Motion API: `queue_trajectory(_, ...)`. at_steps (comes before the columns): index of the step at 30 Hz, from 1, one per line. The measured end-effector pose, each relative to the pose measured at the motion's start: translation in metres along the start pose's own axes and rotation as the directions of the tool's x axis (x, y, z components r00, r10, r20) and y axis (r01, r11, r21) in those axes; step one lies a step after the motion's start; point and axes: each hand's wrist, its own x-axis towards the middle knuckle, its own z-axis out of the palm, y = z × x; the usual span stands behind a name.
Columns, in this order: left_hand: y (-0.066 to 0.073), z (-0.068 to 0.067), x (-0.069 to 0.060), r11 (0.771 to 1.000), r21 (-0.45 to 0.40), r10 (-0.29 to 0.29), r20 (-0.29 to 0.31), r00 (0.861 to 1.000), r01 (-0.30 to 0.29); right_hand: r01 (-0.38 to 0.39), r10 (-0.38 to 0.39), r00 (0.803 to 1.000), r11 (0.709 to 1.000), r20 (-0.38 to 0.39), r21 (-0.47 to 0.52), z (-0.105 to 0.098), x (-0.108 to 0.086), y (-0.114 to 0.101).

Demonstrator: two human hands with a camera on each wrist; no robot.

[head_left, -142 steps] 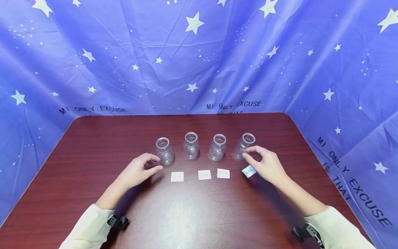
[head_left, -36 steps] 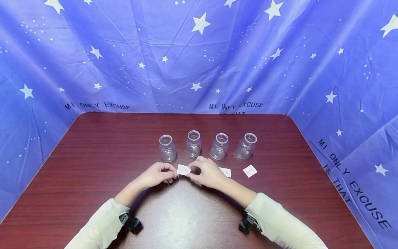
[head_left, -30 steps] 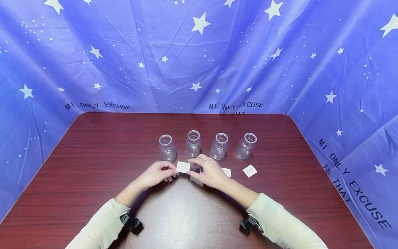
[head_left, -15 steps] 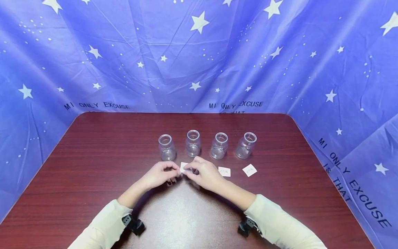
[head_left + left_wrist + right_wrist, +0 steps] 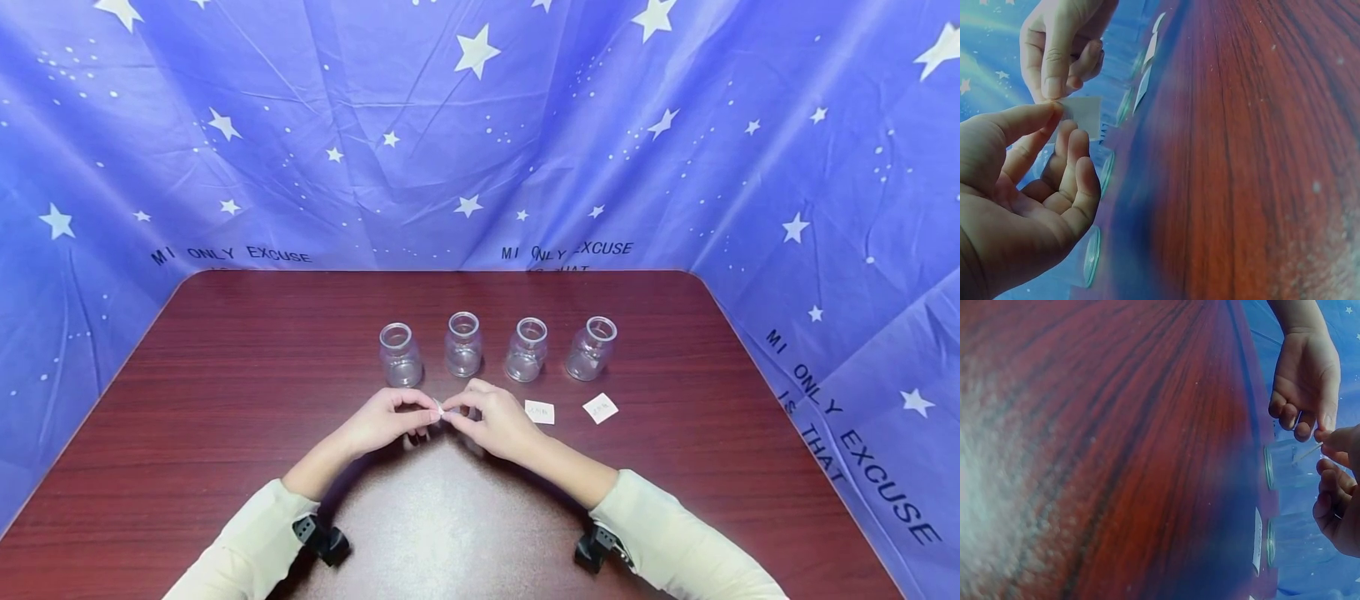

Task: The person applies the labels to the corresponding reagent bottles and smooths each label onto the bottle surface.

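Note:
A small white paper label (image 5: 1088, 117) is pinched between the fingertips of both hands, just in front of the glass jars. My left hand (image 5: 378, 423) grips its left side with thumb and forefinger, the other fingers loosely curled. From the right, my right hand (image 5: 495, 421) pinches the same label, so the fingertips of both hands meet. Seen from the head, the label is nearly edge-on and mostly covered by fingers. Two more labels with handwriting, one nearer (image 5: 540, 412) and one tilted (image 5: 601, 408), lie right of my right hand. Another shows on the table only in the left wrist view.
Several clear glass jars stand upright in a row behind the hands, from the leftmost jar (image 5: 402, 357) to the rightmost jar (image 5: 592, 350). The dark red wooden table (image 5: 247, 333) ends at a blue star-printed cloth (image 5: 405, 167) hanging at the back and sides.
The leftmost label has been lifted off the table into both hands. Over the last second it has turned edge-on, and the fingertips have come together on it. The jars have stayed put.

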Motion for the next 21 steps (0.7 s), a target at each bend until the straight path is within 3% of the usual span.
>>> queue_trajectory(21,0.0045,0.0031,0.0021,0.999,0.019,0.041,-0.034,0.999,-0.041,-0.015,0.017,0.999,0.997,-0.035,0.070,0.0017,-0.0019,0.0048)
